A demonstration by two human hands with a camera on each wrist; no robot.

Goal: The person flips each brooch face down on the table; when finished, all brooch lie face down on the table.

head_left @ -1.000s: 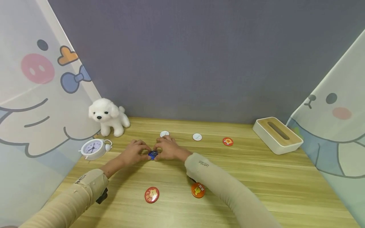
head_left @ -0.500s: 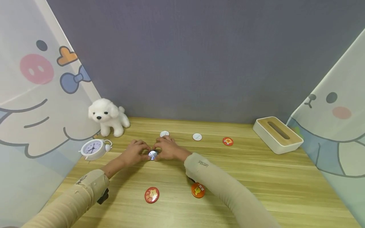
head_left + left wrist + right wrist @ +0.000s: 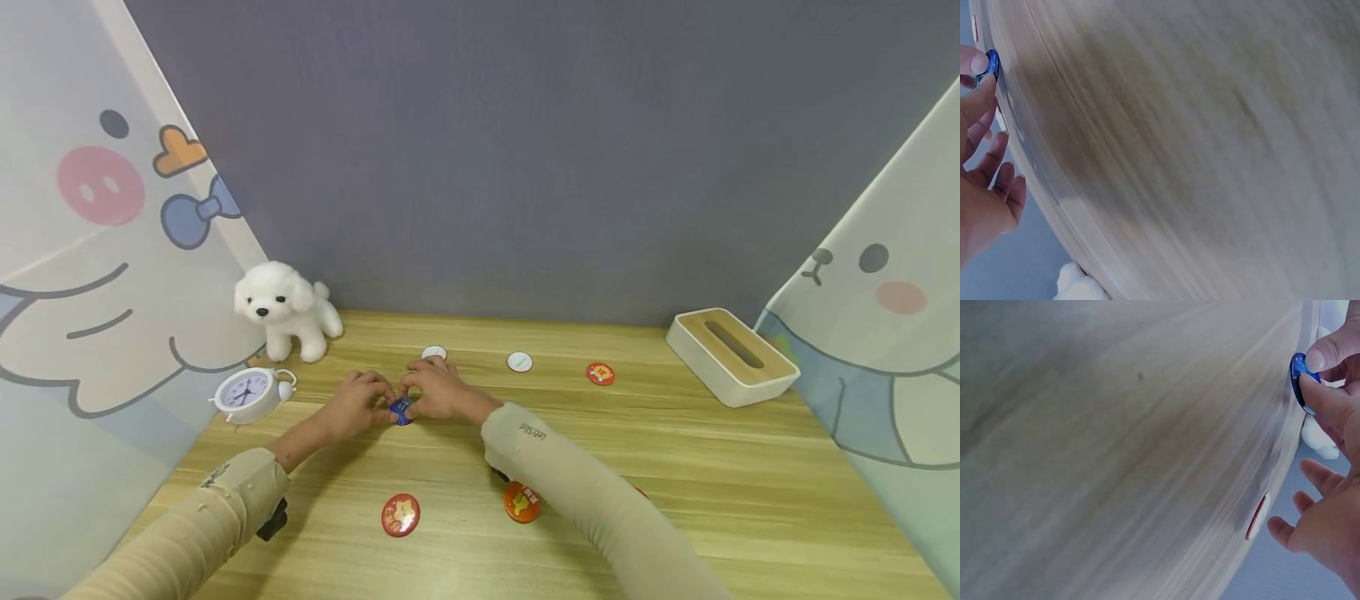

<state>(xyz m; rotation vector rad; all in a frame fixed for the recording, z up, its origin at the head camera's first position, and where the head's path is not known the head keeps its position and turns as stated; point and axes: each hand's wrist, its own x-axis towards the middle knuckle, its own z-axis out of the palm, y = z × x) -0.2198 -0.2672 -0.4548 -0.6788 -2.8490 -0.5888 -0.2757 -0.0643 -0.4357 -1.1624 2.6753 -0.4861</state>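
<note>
Both hands meet over the left middle of the table, around a round, glossy blue badge (image 3: 401,410). My left hand (image 3: 358,407) pinches the badge's left edge. Its other fingers, bent and spread, show beside the badge in the left wrist view. From the opposite side my right hand (image 3: 438,390) pinches it between thumb and finger. In the right wrist view the blue badge (image 3: 1299,384) is seen nearly edge-on, tilted, while the remaining fingers of the right hand (image 3: 1329,515) stay apart from it. Fingertips cover part of its printed face.
White round badges (image 3: 519,362) and a red one (image 3: 600,373) lie farther back. Nearer are a red badge (image 3: 401,515) and an orange badge (image 3: 522,502) beside the right sleeve. An alarm clock (image 3: 246,395) and plush dog (image 3: 287,310) stand left, a tissue box (image 3: 731,357) right.
The badge's face went from blue to a bright glare and back to blue as its tilt changed in the fingers. Both hands stay nearly in place. A red edge now shows beside the right sleeve.
</note>
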